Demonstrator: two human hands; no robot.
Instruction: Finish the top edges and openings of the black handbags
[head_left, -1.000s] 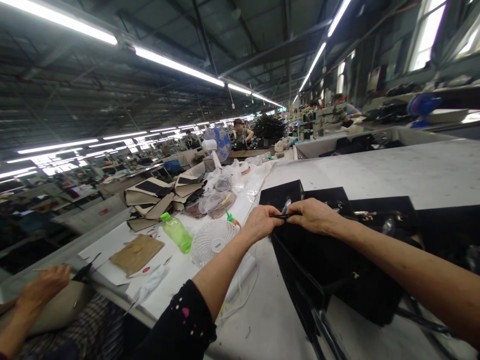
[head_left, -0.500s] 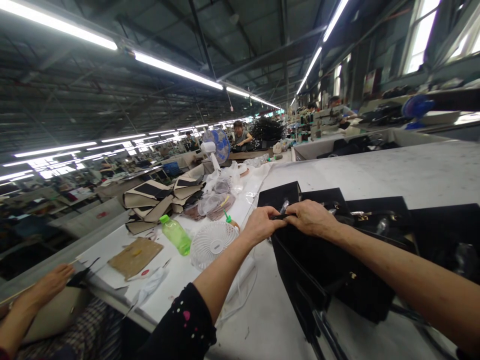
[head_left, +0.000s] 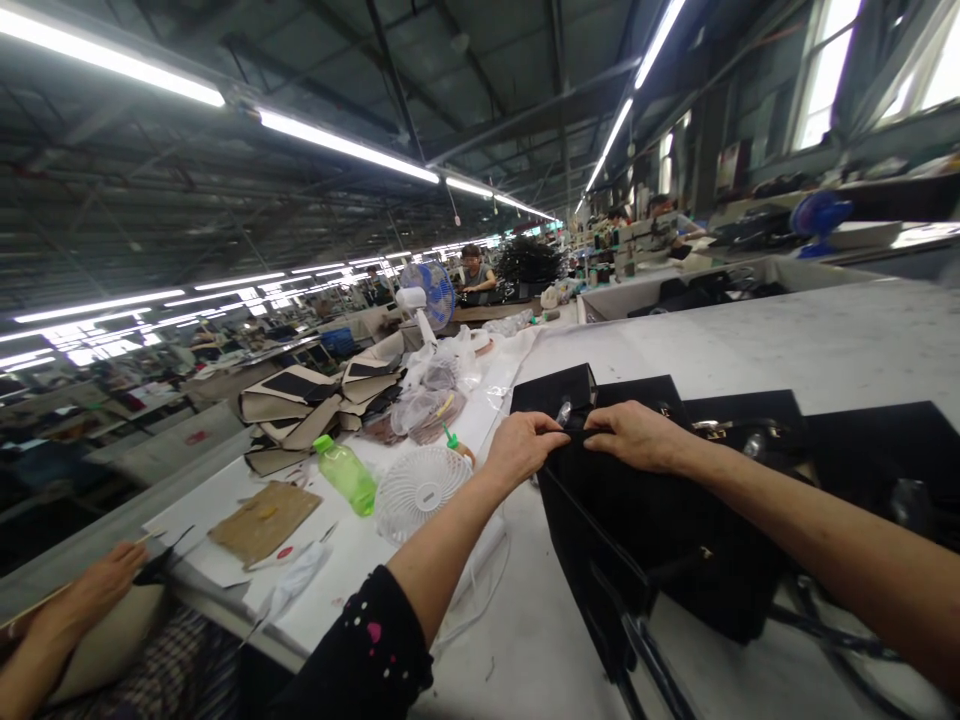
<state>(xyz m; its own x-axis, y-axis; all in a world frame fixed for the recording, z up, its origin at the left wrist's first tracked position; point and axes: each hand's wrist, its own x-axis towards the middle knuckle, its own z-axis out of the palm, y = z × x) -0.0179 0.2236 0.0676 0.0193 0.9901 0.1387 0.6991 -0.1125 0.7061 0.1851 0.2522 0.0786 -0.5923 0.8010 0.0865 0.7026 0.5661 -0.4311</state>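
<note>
A black handbag [head_left: 667,530] lies tilted on the white table in front of me, its dark strap handles hanging toward the near side. My left hand [head_left: 525,445] pinches the bag's upper edge at its left end. Just to the right, my right hand [head_left: 634,435] grips the same edge with thumb and fingertips, a small gap between the two hands. Behind them several more black bags [head_left: 750,410] stand in a row, with metal fittings and bits of clear wrapping on them.
On the left are a small white fan [head_left: 424,490], a green bottle [head_left: 346,474], a brown board [head_left: 265,520] and stacked beige-and-black pieces [head_left: 289,395]. A co-worker's hand [head_left: 105,580] holds a beige piece at lower left. A blue fan [head_left: 427,295] stands farther back.
My hands have moved slightly apart along the bag's edge. The whole view has shifted a little, and the bag stays in much the same place.
</note>
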